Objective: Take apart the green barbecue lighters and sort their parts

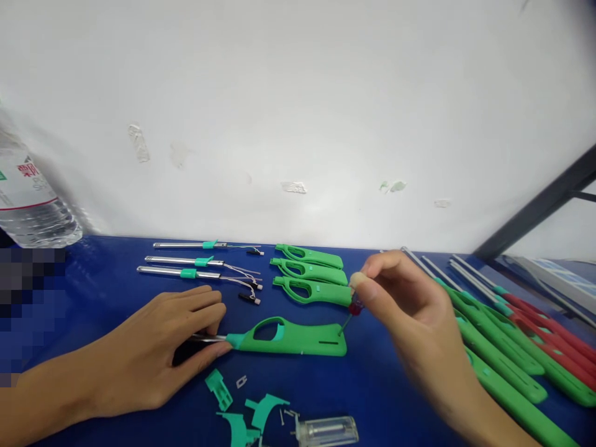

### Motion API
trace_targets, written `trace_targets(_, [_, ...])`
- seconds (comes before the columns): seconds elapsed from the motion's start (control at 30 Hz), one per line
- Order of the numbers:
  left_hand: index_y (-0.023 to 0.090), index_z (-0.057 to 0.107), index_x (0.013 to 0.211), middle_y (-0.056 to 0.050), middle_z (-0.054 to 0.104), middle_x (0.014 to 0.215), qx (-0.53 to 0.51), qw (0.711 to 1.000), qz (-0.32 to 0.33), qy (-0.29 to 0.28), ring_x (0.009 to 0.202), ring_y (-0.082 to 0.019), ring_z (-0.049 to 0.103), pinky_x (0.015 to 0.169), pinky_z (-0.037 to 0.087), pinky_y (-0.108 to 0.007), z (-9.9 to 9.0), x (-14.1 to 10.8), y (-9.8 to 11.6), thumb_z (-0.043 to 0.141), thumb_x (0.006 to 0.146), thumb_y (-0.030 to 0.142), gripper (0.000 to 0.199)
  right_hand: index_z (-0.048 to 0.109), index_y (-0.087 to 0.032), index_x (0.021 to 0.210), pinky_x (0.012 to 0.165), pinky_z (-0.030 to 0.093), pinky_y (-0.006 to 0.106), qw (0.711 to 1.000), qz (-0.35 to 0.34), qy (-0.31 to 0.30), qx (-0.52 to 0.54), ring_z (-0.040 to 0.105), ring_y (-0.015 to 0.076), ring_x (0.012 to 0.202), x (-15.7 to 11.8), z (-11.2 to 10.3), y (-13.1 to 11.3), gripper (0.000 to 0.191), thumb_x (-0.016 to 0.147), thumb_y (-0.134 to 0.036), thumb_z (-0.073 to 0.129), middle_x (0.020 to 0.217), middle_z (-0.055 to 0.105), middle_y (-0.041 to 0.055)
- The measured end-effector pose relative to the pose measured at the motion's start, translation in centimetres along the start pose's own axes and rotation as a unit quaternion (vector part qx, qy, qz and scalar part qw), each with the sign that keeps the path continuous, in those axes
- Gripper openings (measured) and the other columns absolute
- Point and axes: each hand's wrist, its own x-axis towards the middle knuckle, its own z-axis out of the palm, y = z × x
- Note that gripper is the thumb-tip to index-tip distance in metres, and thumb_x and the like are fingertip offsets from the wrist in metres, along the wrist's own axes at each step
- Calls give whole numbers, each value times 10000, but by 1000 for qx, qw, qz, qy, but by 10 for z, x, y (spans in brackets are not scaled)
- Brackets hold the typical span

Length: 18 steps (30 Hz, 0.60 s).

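A green gas lighter point(302, 335) lies flat on the blue table in the middle. My left hand point(167, 347) is closed on its metal tube, near the teal collar. In my right hand point(414, 310) is a small screwdriver point(356, 308) with a red and clear handle, pinched between thumb and fingers. The screwdriver's tip meets the right end of the green handle. Below the lighter are teal plastic parts point(267, 410), a small metal piece point(241, 381), several screws point(282, 416) and a clear fuel tank point(328, 431).
Three metal tubes point(179, 272) with wires lie at the back left. Several green handle shells point(321, 293) sit behind the lighter. At right are green lighters point(507, 338) and red lighters point(554, 338). A water bottle point(32, 198) stands far left against the white wall point(298, 112).
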Motion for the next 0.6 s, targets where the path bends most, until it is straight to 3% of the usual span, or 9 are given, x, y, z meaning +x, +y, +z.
trace_targets(0.3, [292,629,1012,51,726,920,-1,1000,2,2,726,-130,699,681,540,-282,-3,1,1,620,1333,378,333,940,-312,919,691,652,247,999,-19,-35,4,763,158,734,7,-11,6,410,1037,-651,1138,842,846,-11])
trace_targets(0.5, [293,615,1016,53,727,908,-7,1000,4,3,706,-132,688,671,535,-271,-3,2,1,627,1322,346,311,980,-386,1133,858,675,292,996,-8,-63,62,787,194,897,-1,-10,13,231,1252,-576,927,967,891,-12])
trace_targets(0.6, [293,610,1013,49,723,907,-7,1000,4,1,702,-136,684,667,528,-279,-1,0,0,627,1318,347,311,942,-365,1069,858,630,271,997,-6,-58,59,730,192,920,-2,-10,14,310,1264,-602,900,979,838,-10])
